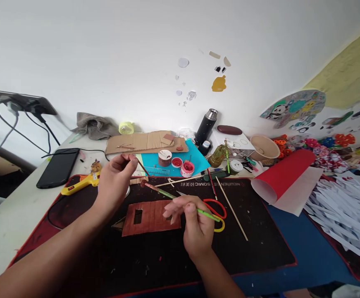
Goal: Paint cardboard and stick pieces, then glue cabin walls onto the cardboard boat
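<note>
My left hand (114, 182) is closed in a pinch on a thin stick (142, 167) coloured reddish brown. In my right hand (198, 225) is a paintbrush (164, 192) with a green handle; its brown-smeared bristles point left, close to the stick's lower end. Whether the bristles touch the stick, I cannot tell. Beneath both hands lies a reddish-brown painted cardboard piece (155, 227) with a square cut-out, partly hidden by my right fingers. Scissors (222, 209) with red and yellow handles lie behind my right hand, their blades mostly covered.
Open paint jars (187, 169) stand on a blue sheet (198, 154) at the back. A glue gun (80, 184) and phone (58, 167) lie left. A black flask (206, 126) stands by the wall. Rolled red paper (288, 174) and paper strips (344, 211) occupy the right.
</note>
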A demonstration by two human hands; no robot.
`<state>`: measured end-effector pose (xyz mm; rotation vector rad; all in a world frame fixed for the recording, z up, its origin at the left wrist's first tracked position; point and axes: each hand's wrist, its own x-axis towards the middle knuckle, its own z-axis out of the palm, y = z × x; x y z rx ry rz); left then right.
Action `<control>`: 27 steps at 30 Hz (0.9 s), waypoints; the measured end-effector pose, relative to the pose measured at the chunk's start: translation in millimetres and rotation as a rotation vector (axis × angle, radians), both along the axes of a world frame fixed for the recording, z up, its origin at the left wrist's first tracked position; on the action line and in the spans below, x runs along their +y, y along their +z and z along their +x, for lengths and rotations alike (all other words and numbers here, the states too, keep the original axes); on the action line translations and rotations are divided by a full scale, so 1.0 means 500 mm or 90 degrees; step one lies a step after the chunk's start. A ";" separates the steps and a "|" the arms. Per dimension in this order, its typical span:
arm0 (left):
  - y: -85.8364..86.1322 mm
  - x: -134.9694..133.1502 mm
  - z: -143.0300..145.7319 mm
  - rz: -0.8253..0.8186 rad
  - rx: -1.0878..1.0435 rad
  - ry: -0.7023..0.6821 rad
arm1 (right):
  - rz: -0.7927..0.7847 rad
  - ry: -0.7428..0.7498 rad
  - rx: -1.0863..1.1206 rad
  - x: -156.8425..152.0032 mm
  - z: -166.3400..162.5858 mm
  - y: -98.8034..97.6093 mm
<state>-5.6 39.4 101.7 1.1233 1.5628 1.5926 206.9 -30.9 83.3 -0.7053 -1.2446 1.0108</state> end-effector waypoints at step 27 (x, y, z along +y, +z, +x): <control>0.020 -0.022 0.000 0.047 0.151 -0.002 | 0.158 0.005 -0.198 -0.002 0.021 0.005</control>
